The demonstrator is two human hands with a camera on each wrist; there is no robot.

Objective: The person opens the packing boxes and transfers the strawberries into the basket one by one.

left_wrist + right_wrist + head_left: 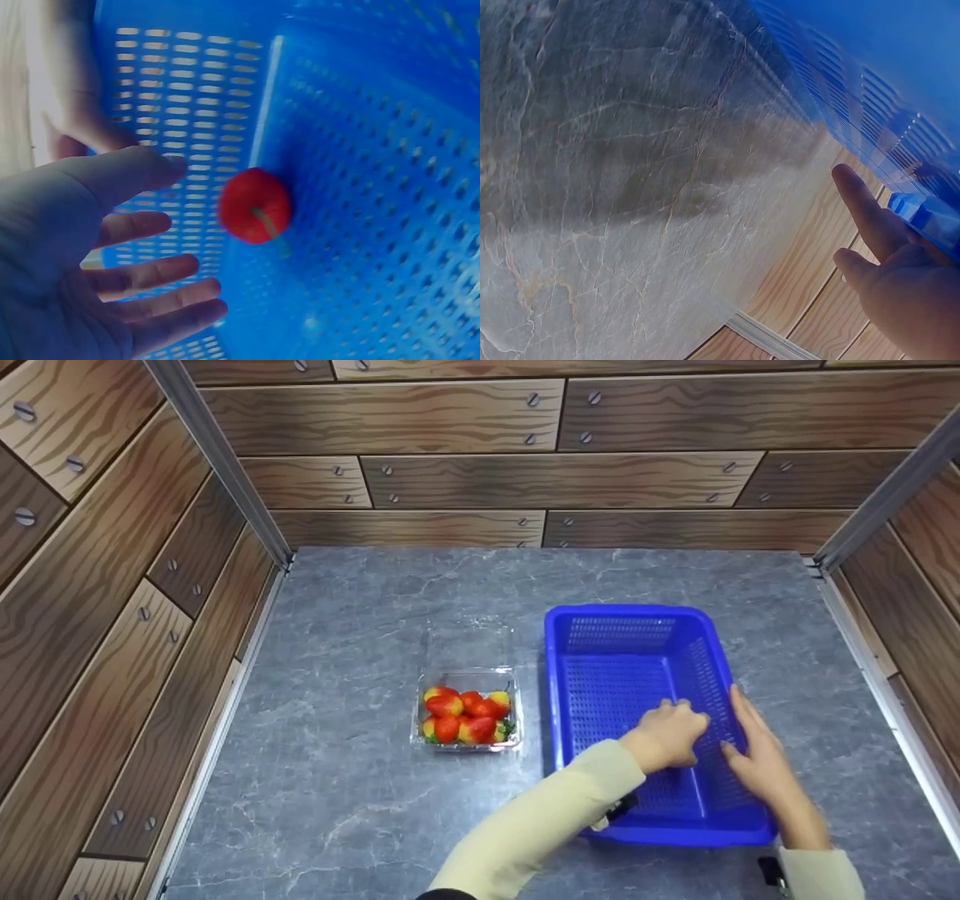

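Smooth round red fruit with a thin stem (253, 199): on the floor of the long blue plastic basket with many little holes (554, 697), near the right wall's foot; it has no long side;
Left hand (670, 733): nearer; we see the fruit just past its loose fingertips, gripping nothing;
Right hand (763, 761): we hold the basket's wall between thumb and fingers;
Clear shiny plastic box (469, 649): left of the basket; red-and-yellow strawberries (448, 706) inside.

Grey marbled tabletop (345, 660), wood-plank walls (450, 484), slotted screws (533, 399), grey corner posts (223, 465)
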